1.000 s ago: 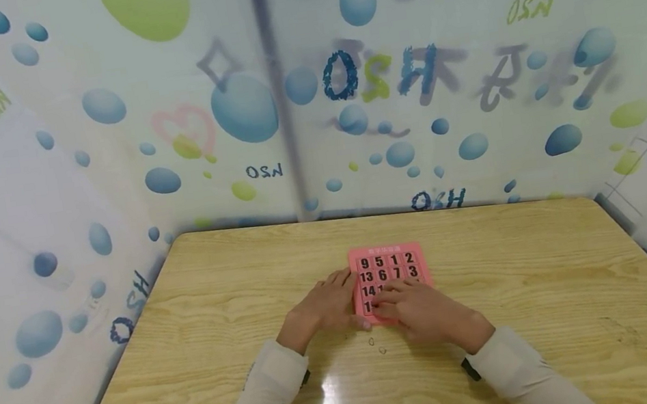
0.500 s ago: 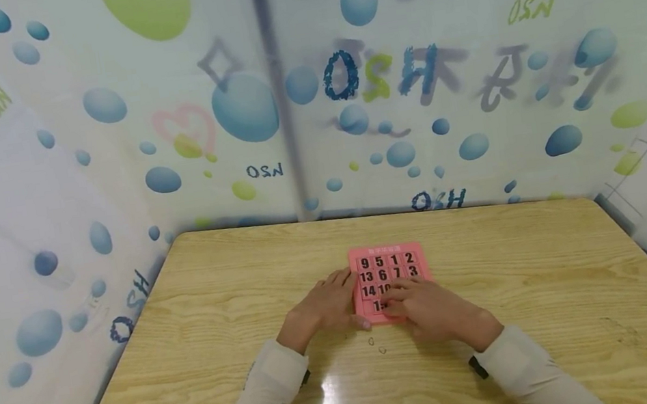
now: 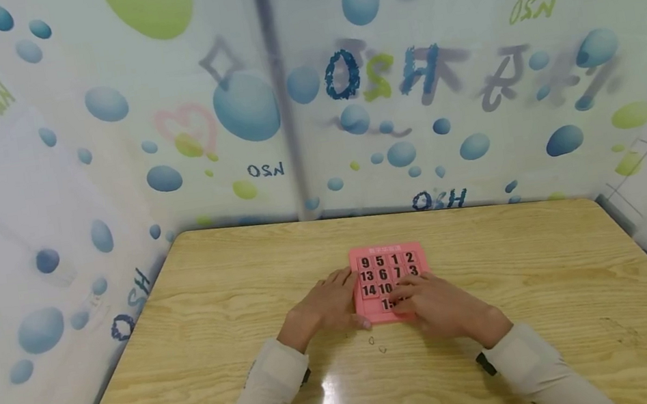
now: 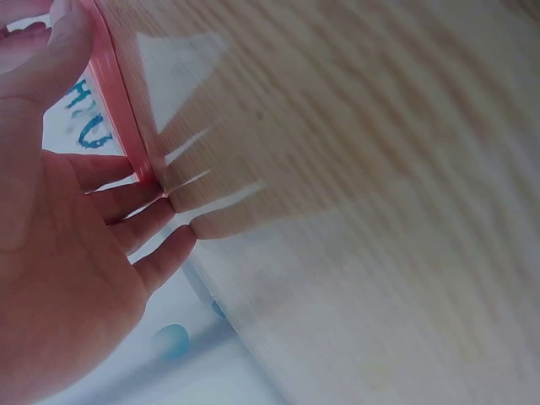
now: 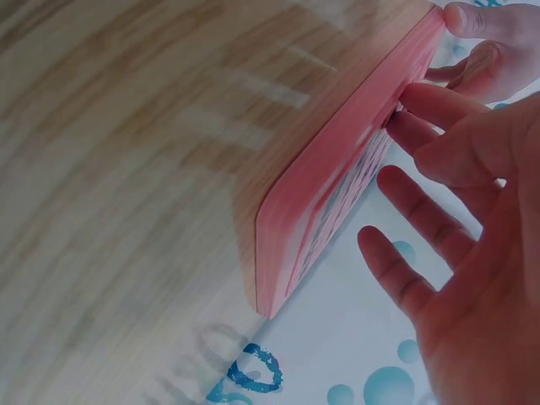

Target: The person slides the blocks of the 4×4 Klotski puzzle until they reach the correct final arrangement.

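A pink number slide puzzle lies flat on the table, with black numerals on its tiles. My left hand rests along its left side, the thumb by the lower left corner. In the left wrist view, that hand's fairly straight fingers meet the pink frame and the tabletop. Fingertips of my right hand touch the bottom row at a tile, apparently 15. A bare slot shows left of it. The right hand hides the puzzle's lower right tiles; its other fingers are spread in the right wrist view.
The wood-grain table extends around the puzzle on all sides. Behind it stands a pale wall covering printed with blue and green drops. Small ring marks lie on the tabletop just in front of the puzzle.
My right hand has moved to the right along the bottom row, and the tile under it has slid right, baring the lower left slot. My left hand has stayed in place.
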Tool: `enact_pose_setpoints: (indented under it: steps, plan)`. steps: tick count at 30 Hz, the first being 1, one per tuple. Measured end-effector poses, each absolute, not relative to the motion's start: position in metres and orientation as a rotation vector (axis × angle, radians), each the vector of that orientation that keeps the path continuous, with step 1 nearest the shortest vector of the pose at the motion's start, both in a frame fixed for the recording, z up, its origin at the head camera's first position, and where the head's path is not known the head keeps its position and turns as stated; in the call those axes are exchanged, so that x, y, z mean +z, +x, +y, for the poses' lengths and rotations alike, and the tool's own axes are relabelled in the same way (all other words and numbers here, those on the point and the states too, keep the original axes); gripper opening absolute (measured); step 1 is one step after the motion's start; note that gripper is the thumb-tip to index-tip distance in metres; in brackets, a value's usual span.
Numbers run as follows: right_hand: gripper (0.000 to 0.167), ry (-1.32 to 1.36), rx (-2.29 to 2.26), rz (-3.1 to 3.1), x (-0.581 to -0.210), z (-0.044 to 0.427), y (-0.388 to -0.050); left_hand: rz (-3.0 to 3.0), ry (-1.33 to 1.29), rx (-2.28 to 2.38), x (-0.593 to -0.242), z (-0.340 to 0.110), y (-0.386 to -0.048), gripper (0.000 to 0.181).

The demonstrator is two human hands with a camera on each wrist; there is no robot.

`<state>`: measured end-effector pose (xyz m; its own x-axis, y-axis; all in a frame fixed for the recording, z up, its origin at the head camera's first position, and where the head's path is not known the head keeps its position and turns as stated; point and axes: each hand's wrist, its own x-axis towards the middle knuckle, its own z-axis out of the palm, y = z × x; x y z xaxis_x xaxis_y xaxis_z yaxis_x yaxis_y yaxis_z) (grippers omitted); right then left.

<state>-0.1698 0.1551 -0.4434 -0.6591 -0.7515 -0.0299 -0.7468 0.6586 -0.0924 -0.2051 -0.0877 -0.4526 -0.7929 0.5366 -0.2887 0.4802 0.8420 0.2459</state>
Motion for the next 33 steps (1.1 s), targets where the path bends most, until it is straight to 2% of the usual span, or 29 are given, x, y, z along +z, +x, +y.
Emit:
enact_pose_setpoints:
  steps: [6, 14, 33]
  plan:
    - [0.030, -1.304, -0.096, 2.829, -0.444, 0.153, -0.171, 2.674, 0.762, 0.220, -0.453, -0.089, -0.205, 0.106]
    - [0.040, -1.311, -0.041, 2.855, -0.449, 0.136, -0.177, 2.662, 0.769, 0.235, -0.452, -0.089, -0.205, 0.105]
    - [0.037, -1.292, -0.011, 2.806, -0.449, 0.122, -0.179, 2.666, 0.776, 0.240, -0.450, -0.088, -0.204, 0.103]
